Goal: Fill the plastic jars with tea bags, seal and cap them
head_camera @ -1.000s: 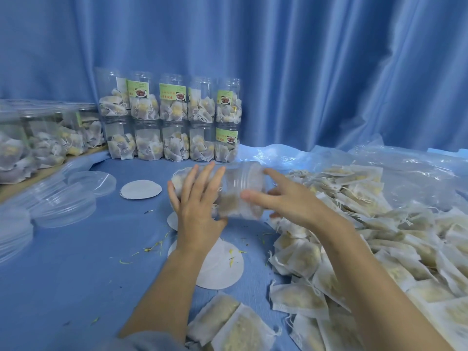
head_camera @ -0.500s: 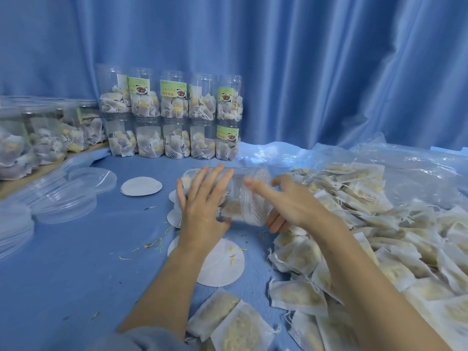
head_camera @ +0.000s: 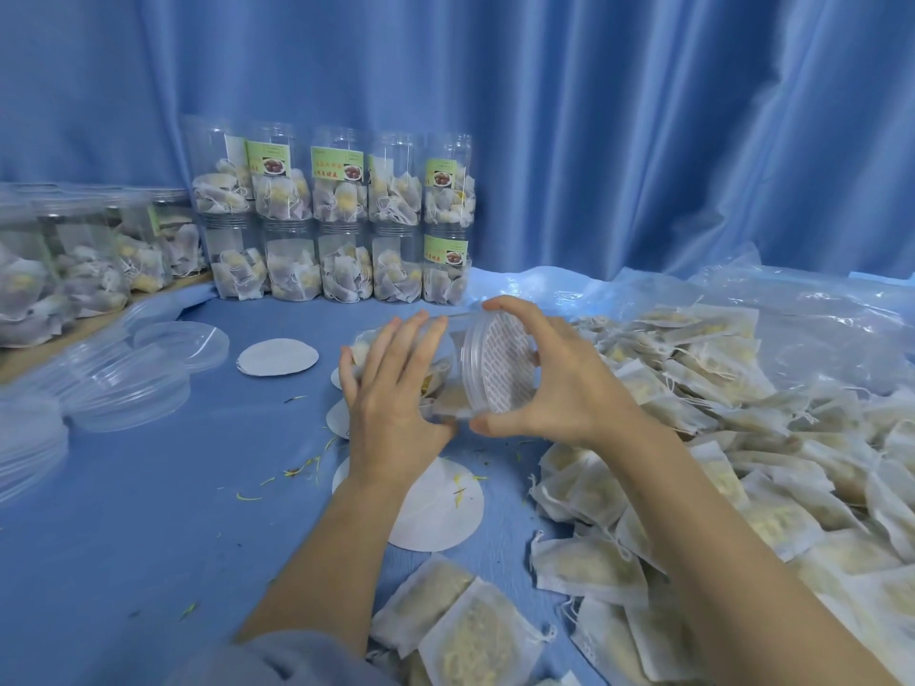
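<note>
Gripping jar [head_camera: 448, 368], both hands

Two hands [head_camera: 475, 388], one held jar [head_camera: 445, 373], ten stacked jars [head_camera: 331, 220] in two rows of five

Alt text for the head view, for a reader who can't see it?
Two hands hold a clear jar sideways above a blue table: left hand around its body, right hand gripping the cap. Loose tea bags lie right, filled jars behind.
</note>
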Motion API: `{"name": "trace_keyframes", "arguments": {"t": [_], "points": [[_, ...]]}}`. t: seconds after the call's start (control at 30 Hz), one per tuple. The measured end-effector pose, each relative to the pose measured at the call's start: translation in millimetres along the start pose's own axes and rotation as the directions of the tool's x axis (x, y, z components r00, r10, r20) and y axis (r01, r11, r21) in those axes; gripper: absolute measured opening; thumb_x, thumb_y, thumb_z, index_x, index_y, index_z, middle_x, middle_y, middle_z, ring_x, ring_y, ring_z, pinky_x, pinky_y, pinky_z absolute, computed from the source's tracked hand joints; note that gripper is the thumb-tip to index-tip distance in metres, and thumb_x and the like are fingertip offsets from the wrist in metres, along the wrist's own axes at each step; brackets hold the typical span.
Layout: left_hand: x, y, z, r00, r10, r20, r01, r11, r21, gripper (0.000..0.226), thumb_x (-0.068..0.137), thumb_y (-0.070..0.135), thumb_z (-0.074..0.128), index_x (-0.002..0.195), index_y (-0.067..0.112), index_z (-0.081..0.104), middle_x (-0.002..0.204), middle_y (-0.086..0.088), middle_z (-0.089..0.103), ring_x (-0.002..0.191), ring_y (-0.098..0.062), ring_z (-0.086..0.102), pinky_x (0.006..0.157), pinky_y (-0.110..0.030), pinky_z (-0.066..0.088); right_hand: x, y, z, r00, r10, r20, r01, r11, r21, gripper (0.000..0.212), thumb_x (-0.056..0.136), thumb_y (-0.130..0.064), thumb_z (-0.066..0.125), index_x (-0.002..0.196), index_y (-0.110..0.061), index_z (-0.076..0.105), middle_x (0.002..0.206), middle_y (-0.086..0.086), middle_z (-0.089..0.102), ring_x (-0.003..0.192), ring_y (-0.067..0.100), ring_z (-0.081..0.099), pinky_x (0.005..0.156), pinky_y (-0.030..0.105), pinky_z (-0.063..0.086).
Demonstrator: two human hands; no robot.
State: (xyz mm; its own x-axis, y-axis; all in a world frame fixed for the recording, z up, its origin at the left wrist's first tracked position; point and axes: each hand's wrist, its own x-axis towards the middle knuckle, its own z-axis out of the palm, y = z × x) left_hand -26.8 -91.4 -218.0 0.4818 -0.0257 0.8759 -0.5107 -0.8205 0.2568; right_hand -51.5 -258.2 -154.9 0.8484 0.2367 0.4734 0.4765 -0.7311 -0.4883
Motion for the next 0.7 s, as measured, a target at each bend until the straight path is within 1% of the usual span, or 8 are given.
{"name": "trace_keyframes", "arguments": {"t": [0.1,0.17,0.23,0.3,0.37,0.53,0.63,0.7], "points": [[3.6,2.0,0.4,0.999,-0.01,-0.042,0.01,1.0,-0.011,0.094,0.047,0.013,0.084,0.134,0.015,0.05,0.138,-0.003,0.051,0.131,-0.024,0.044,0.107,-0.062,0.019,2.2,-5.6,7.0,0.994,0.103,0.036,-0.109,0.973,0.206,0.107,0.043,-0.053,0.083,0.13,-0.053,0.02,0.126,-0.007,0.037,0.113,0.008,0.042,0.086,0.022,0.037],[7.4,2.5,-0.3,0.997,0.008,-0.074,-0.008,1.0,-0.006,0.092,0.048,0.012,0.08,0.134,0.016,0.049,0.138,-0.003,0.051,0.13,-0.025,0.045,0.107,-0.063,0.021,5.6,-11.1,12.7,0.979,0.202,0.038,-0.201,0.904,0.376,0.107,0.045,-0.059,0.079,0.131,-0.047,0.017,0.123,-0.008,0.043,0.109,0.012,0.049,0.082,0.026,0.046],[8.8,1.9,-0.7,0.996,0.053,-0.077,-0.05,0.998,0.038,0.095,0.047,0.01,0.079,0.135,0.021,0.045,0.138,-0.002,0.051,0.131,-0.025,0.044,0.108,-0.064,0.019,6.7,-17.0,13.8,0.956,0.292,0.034,-0.282,0.877,0.388,0.1,0.047,-0.065,0.073,0.128,-0.049,0.017,0.105,-0.013,0.049,0.092,0.012,0.056,0.06,0.033,0.058],[7.5,1.5,0.4,0.993,0.095,-0.068,-0.089,0.993,0.078,0.098,0.047,0.008,0.08,0.134,0.025,0.038,0.139,-0.002,0.05,0.132,-0.025,0.043,0.108,-0.062,0.016,4.4,-21.4,11.9,0.936,0.346,0.061,-0.345,0.872,0.348,0.099,0.047,-0.071,0.068,0.128,-0.052,0.015,0.093,-0.02,0.042,0.083,0.007,0.053,0.044,0.028,0.054],[6.7,1.7,2.1,0.992,0.101,-0.072,-0.094,0.991,0.094,0.099,0.046,0.007,0.08,0.134,0.025,0.037,0.139,-0.002,0.051,0.132,-0.025,0.043,0.108,-0.061,0.016,2.9,-22.8,10.9,0.926,0.371,0.066,-0.367,0.851,0.376,0.099,0.048,-0.075,0.067,0.13,-0.052,0.017,0.094,-0.016,0.045,0.083,0.005,0.051,0.042,0.027,0.053],[5.2,-3.2,4.4,0.983,0.138,-0.121,-0.116,0.979,0.169,0.096,0.049,0.007,0.079,0.134,0.027,0.04,0.137,-0.001,0.052,0.131,-0.023,0.043,0.108,-0.06,0.018,0.8,-29.5,22.7,0.864,0.495,0.097,-0.444,0.656,0.611,0.095,0.061,-0.075,0.065,0.14,-0.045,0.022,0.136,-0.004,0.044,0.109,0.022,0.055,0.045,0.029,0.055],[6.8,-0.8,3.8,0.984,0.122,-0.133,-0.102,0.984,0.149,0.096,0.048,0.004,0.077,0.133,0.028,0.041,0.135,-0.001,0.054,0.131,-0.023,0.043,0.108,-0.061,0.016,1.2,-29.9,23.2,0.879,0.465,0.107,-0.417,0.637,0.648,0.085,0.066,-0.069,0.067,0.138,-0.054,0.023,0.13,-0.014,0.045,0.111,0.017,0.054,0.052,0.03,0.057],[10.7,0.9,2.0,0.979,0.094,-0.178,-0.072,0.99,0.125,0.091,0.049,0.005,0.077,0.13,0.028,0.043,0.133,-0.001,0.056,0.129,-0.024,0.045,0.108,-0.06,0.014,2.7,-27.0,19.9,0.934,0.353,0.061,-0.301,0.681,0.667,0.053,0.07,-0.058,0.072,0.112,-0.065,0.039,0.113,-0.016,0.058,0.1,0.011,0.061,0.058,0.032,0.059]]}}
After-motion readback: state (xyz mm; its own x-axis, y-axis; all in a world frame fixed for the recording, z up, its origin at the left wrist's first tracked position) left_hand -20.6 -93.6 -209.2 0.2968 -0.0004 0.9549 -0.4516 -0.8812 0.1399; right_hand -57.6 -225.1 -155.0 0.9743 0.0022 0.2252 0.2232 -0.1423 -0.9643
